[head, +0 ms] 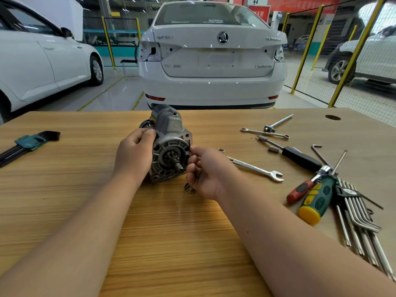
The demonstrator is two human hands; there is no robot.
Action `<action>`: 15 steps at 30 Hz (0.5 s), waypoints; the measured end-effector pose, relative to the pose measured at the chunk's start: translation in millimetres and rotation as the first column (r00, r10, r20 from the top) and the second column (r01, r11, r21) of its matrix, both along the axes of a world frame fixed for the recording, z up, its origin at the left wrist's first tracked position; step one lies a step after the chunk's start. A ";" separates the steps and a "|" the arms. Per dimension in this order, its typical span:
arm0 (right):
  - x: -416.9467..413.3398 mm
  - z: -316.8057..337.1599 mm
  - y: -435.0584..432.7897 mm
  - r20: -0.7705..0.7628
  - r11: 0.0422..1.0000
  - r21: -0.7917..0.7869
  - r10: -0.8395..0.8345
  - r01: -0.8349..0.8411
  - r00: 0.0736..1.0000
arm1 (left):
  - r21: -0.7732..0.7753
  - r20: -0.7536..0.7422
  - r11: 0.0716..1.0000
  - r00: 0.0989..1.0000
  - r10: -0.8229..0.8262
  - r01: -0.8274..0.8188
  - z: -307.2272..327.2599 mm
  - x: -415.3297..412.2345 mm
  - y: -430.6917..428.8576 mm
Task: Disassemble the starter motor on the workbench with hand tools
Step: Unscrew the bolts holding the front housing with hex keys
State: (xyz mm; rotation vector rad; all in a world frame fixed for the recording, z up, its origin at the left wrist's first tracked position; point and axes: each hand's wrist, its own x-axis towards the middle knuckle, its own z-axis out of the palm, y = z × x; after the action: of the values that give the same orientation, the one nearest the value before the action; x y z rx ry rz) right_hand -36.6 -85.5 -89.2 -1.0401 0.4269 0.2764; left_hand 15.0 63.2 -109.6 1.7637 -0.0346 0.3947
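Motor [169, 146] is looking heavy and rigid. My left hand [135, 153] is gripping its 9 o'clock side, right hand [205, 172] clutching a wrench [189, 189].

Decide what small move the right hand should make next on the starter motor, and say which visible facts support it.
Probably swing the wrench up onto a fastener at the flange edge. The left hand grips the starter motor steady; the right hand holds the wrench, fingers touching that edge. No fastener shows clearly.
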 end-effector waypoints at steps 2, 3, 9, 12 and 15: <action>-1.1 0.0 1.5 0.001 1.000 0.005 -0.014 0.014 1.000 | -0.006 -0.005 1.000 1.000 -0.002 0.002 -0.4 0.5 -0.4; -1.6 -0.1 2.6 0.002 1.000 -0.009 -0.024 0.024 1.000 | -0.010 -0.008 1.000 1.000 -0.003 0.003 -1.1 1.3 -0.1; -3.2 -3.6 4.4 0.153 0.949 -0.298 -0.061 0.105 0.986 | -0.036 -0.013 0.999 0.999 -0.032 0.032 -2.8 5.4 2.2; -2.5 -3.5 3.4 0.169 0.940 -0.323 -0.058 0.111 0.984 | -0.036 -0.005 0.998 0.999 -0.054 0.053 -3.5 6.3 2.7; -1.4 -4.0 1.8 0.162 0.941 -0.324 -0.046 0.097 0.986 | -0.011 0.006 0.999 0.999 -0.046 0.046 -4.7 6.9 2.2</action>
State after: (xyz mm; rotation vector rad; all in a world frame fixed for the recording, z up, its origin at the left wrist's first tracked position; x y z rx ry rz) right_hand -38.0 -83.7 -93.2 -1.3624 0.3789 0.0573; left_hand 21.9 65.4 -114.2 1.7475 -0.0763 0.3659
